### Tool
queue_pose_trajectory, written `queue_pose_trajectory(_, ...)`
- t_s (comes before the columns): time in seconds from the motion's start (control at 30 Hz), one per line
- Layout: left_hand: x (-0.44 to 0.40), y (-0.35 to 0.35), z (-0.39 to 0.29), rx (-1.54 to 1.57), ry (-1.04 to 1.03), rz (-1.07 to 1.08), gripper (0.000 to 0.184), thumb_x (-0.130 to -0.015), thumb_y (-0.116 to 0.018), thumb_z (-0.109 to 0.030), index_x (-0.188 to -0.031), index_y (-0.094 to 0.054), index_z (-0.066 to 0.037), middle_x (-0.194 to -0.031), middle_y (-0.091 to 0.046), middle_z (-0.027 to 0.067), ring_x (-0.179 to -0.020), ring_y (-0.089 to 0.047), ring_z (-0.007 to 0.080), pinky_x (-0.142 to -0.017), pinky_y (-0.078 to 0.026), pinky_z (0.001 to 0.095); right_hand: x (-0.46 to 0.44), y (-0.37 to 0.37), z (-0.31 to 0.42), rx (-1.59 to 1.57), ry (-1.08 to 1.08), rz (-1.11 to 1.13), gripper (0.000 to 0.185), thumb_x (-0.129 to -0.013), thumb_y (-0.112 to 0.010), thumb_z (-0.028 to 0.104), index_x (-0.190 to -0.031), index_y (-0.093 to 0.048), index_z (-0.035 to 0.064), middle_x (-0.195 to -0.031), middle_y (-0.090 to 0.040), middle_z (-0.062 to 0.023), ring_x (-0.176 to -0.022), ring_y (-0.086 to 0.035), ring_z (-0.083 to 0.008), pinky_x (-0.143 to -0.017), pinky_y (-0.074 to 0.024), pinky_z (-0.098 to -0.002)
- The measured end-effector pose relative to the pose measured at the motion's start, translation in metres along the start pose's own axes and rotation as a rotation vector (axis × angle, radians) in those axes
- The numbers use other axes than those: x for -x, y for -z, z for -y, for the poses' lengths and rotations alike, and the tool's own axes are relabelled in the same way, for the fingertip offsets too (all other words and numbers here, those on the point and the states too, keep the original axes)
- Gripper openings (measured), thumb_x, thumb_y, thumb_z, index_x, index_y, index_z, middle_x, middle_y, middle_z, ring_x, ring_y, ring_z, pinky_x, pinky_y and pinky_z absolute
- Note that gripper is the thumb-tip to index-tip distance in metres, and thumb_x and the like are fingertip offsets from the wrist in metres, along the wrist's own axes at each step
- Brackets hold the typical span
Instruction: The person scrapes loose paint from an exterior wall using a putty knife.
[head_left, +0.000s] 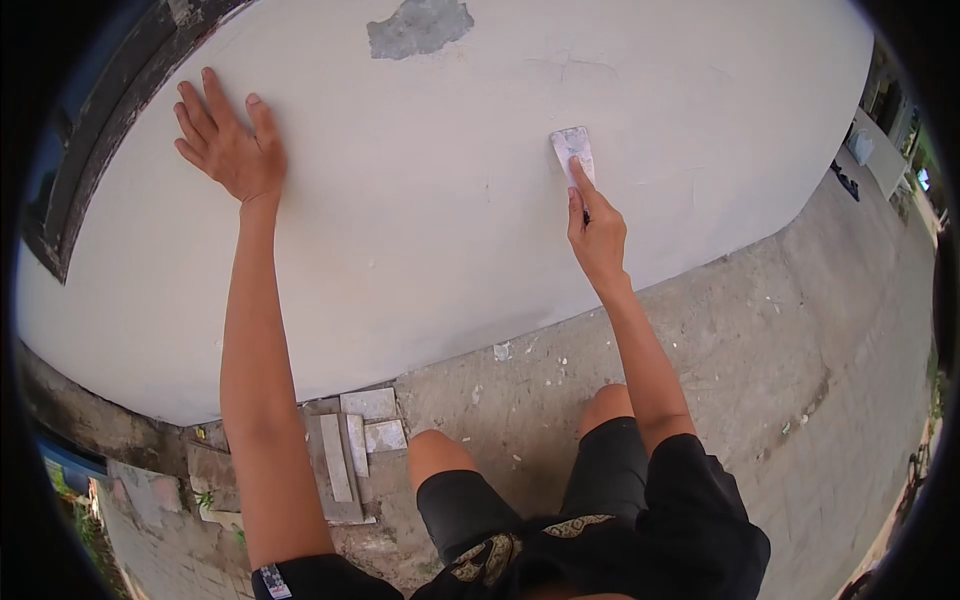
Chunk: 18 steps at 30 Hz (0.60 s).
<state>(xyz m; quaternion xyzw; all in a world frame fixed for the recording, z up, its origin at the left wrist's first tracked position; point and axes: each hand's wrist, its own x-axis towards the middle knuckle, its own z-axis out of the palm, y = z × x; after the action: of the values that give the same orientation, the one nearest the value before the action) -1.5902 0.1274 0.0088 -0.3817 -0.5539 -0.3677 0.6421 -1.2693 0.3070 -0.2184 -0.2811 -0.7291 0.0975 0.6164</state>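
White wall (420,215), scraper (571,143) in the right grip (602,238)

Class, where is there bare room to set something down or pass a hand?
For a hand: the wall between the left hand and the scraper. For setting down: mostly bare ground right of the right forearm. Crowded: left of the knees, with boards and slabs.

This is an outdoor spot beside a building, perhaps a house: a white plastered wall (430,230) with a bare grey patch (420,30), a dark weathered window frame (98,150), rough grey concrete ground (720,400), green plants (85,530).
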Motion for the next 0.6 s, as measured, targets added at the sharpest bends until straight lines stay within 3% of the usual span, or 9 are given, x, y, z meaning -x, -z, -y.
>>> queue_pose_trajectory(0.27, 0.001, 0.001, 0.002, -0.005, 0.004, 0.013, 0.061, -0.097, -0.047, -0.043, -0.152, -0.041, -0.018, -0.161, -0.032, 0.0137, -0.148, -0.025, 0.0384, -0.116, -0.014, 0.0647, 0.01, 0.0, 0.007, 0.041, -0.022, 0.06, 0.047, -0.097, -0.061, 0.013, -0.142, -0.056, 0.0255, -0.061, -0.054, -0.0074, -0.05, -0.052, -0.0208, -0.05, -0.0435, -0.0354)
queue_pose_trajectory(0.43, 0.002, -0.001, 0.002, 0.0, -0.014, 0.006, 0.062, -0.097, -0.047, -0.043, -0.153, -0.04, -0.018, -0.161, -0.031, 0.0134, -0.149, -0.024, 0.039, -0.116, -0.014, 0.0645, -0.046, 0.007, 0.041, 0.038, -0.036, 0.063, 0.046, -0.097, -0.061, 0.011, -0.141, -0.058, 0.0236, -0.06, -0.054, -0.0074, -0.049, -0.052, -0.0206, -0.05, -0.0435, -0.0348)
queue_pose_trajectory(0.6, 0.0, 0.0, 0.002, -0.005, -0.006, 0.013, 0.062, -0.096, -0.049, -0.042, -0.153, -0.04, -0.017, -0.161, -0.031, 0.0135, -0.149, -0.024, 0.0384, -0.116, -0.014, 0.0644, -0.001, -0.001, 0.019, 0.023, -0.006, 0.032, 0.044, -0.097, -0.061, 0.011, -0.141, -0.058, 0.0205, -0.059, -0.054, -0.0077, -0.049, -0.049, -0.0203, -0.051, -0.0426, -0.0343)
